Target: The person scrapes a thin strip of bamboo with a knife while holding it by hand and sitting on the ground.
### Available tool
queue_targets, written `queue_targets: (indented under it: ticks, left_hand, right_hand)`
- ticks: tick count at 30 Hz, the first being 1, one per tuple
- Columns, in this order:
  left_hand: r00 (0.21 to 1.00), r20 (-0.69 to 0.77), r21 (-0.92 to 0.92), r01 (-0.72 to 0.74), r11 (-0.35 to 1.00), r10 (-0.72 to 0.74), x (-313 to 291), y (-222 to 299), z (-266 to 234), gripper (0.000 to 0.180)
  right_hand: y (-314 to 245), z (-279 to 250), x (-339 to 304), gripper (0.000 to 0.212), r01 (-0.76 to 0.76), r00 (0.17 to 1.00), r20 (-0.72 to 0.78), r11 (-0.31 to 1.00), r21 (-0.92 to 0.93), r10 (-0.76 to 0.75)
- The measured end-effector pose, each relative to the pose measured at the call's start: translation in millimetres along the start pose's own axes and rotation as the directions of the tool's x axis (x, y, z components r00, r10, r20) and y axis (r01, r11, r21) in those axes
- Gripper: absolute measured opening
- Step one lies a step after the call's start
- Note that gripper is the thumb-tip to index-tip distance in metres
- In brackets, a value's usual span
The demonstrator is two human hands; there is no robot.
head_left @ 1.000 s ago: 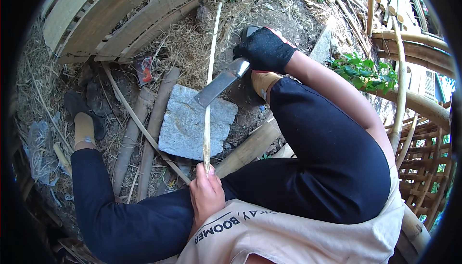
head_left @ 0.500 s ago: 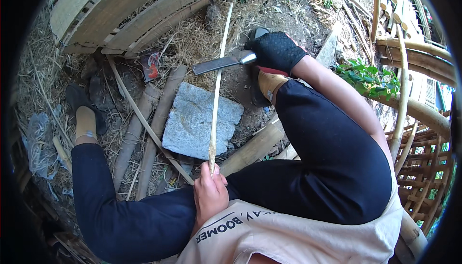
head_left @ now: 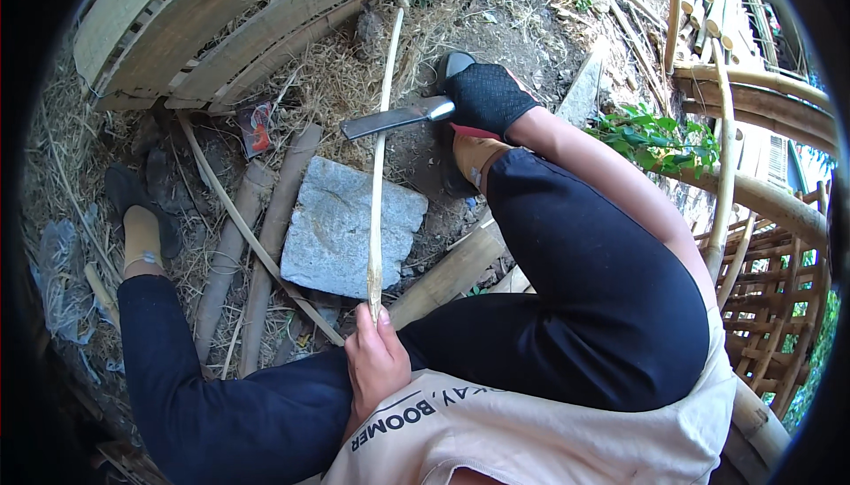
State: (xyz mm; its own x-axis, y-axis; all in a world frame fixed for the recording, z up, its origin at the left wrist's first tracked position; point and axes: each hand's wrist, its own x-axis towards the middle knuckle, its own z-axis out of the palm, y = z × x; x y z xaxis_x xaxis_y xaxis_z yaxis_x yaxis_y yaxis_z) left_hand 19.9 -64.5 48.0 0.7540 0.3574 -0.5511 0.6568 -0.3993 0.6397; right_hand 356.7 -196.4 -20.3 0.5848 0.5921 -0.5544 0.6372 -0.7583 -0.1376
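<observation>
A long, thin bamboo strip (head_left: 386, 100) runs from my lap out toward the wooden slats, passing over a flat grey stone block (head_left: 347, 228). My left hand (head_left: 379, 359) is bare and closed round the strip's near end, close to my shirt. My right hand (head_left: 485, 97) wears a black glove with red edging and is closed on a knife, whose handle is hidden in the palm. The knife's broad blade (head_left: 390, 122) points left and lies across the strip, just beyond the stone. Whether its edge touches the strip I cannot tell.
Curved wooden slats (head_left: 239, 34) stand at the far left. Bamboo poles (head_left: 274, 246) lie left of the stone, and a thicker piece (head_left: 447, 277) lies at its right. A red-and-black packet (head_left: 255, 127) is on the straw. Green leaves (head_left: 660, 140) and a woven bamboo basket (head_left: 770, 317) are at the right.
The whole view has shifted slightly, so most things appear farther left. Both hands keep their holds, and the blade still crosses the strip in about the same place.
</observation>
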Motion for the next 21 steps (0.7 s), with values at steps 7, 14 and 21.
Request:
queue_targets:
  ticks: [7, 14, 21]
  left_hand:
    - [0.998, 0.044, -0.059, 0.037, 0.998, -0.034, -1, -6, 5, 0.019]
    - [1.000, 0.005, -0.084, 0.009, 0.996, -0.009, 6, -4, 4, 0.015]
    - [0.998, 0.036, -0.043, 0.045, 0.998, -0.043, 7, 8, 1, 0.015]
  right_hand:
    - [85, -4, 45, 0.025, -0.198, 0.938, -0.298, 0.979, -0.037, 0.179]
    - [54, -28, 6, 0.030, 0.092, 0.982, -0.165, 0.995, -0.021, -0.095]
    - [-3, 0, -23, 0.024, 0.102, 0.992, 0.048, 0.974, 0.201, -0.114]
